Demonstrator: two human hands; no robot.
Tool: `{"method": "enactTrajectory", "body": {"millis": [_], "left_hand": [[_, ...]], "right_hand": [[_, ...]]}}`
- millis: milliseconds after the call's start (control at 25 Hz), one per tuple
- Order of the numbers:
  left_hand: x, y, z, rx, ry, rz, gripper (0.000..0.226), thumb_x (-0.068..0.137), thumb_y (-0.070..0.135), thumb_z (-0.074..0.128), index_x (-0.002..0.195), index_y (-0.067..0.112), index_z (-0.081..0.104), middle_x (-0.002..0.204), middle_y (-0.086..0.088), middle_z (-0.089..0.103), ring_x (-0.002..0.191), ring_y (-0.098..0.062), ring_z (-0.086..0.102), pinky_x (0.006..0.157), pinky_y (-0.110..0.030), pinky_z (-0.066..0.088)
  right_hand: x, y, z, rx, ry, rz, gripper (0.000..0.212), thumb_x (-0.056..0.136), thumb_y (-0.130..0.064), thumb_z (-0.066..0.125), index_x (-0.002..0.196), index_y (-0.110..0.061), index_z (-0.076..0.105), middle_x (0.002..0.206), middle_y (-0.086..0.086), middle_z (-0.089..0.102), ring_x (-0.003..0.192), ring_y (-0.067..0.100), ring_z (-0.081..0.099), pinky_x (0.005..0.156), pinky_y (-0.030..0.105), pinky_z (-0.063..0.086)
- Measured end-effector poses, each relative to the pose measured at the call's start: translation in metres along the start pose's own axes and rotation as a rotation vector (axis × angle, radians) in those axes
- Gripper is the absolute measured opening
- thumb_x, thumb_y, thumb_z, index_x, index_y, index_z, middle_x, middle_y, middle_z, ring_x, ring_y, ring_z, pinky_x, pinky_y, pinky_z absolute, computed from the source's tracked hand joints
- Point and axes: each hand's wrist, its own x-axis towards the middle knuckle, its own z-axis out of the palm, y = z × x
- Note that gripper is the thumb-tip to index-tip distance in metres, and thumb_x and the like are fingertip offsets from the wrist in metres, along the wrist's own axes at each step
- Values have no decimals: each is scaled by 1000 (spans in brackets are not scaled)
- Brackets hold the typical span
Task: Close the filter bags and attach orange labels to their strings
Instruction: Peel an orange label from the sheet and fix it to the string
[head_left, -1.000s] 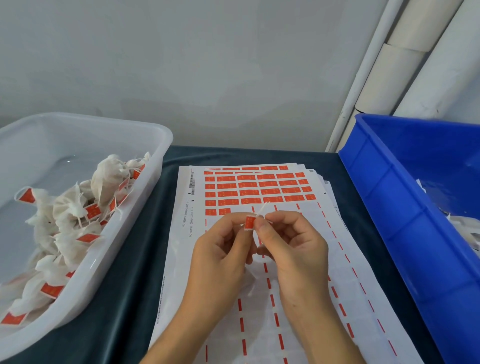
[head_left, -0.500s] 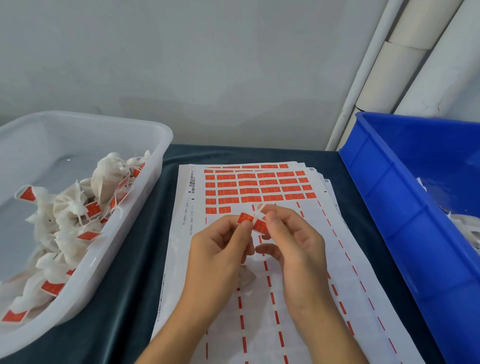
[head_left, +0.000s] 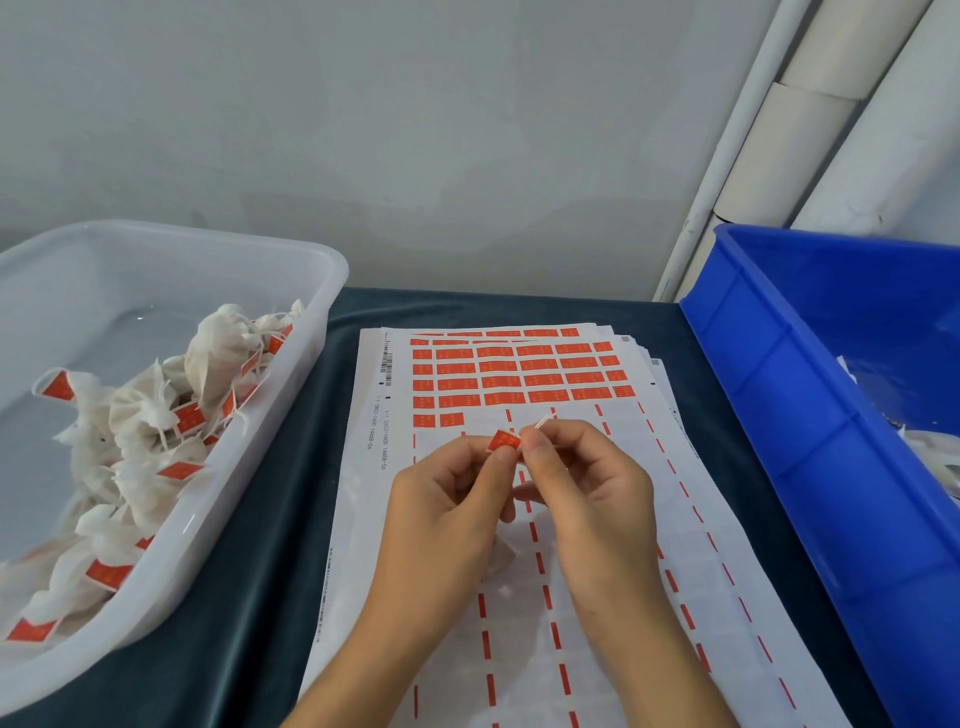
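Beside both hands, white tub and blue crate.

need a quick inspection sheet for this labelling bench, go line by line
surface: dark cloth-covered table, stacked label sheets lying in the middle.
job's things: orange label pinched with a white string over the sheets; top sheet mostly peeled, orange rows left at its far end; labelled filter bags piled in the white tub at left.
clutter: blue bin at right, white material inside, unclear what.
hands: left hand and right hand both pinch the label and string.
cables: nothing seen.
surroundings: grey wall, white pipes in the right corner.
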Motion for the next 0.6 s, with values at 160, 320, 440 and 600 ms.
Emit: {"method": "enactTrajectory", "body": {"millis": [160,320,440,600], "left_hand": [[-1,0,2,13,38,2,23,101,27,63,84,31,78,69,12,72,64,-5,68,56,-13,51],[-3,1,3,-23,41,11,16,103,25,63,92,27,74,75,7,75,72,-8,74,60,-13,53],[-2,-1,3,-55,39,1,10,103,28,64,94,27,69,75,-2,74,71,-21,74,65,-17,57],[1,-2,1,-51,38,-11,21,102,28,66,81,29,67,61,2,62,63,-28,68,58,-20,55]], "right_hand": [[0,1,3,-7,-9,10,21,86,-53,63,95,-37,74,93,-10,76,92,16,74,69,21,61],[-1,2,3,-9,-40,10,19,92,-45,64,97,-31,74,95,-7,76,93,18,74,72,23,62],[-1,1,4,-7,-47,27,20,92,-46,63,97,-31,75,94,-7,76,93,17,74,72,23,62],[0,0,2,49,-79,48,12,102,-33,64,97,-30,75,96,-2,76,94,20,75,72,25,62]]}}
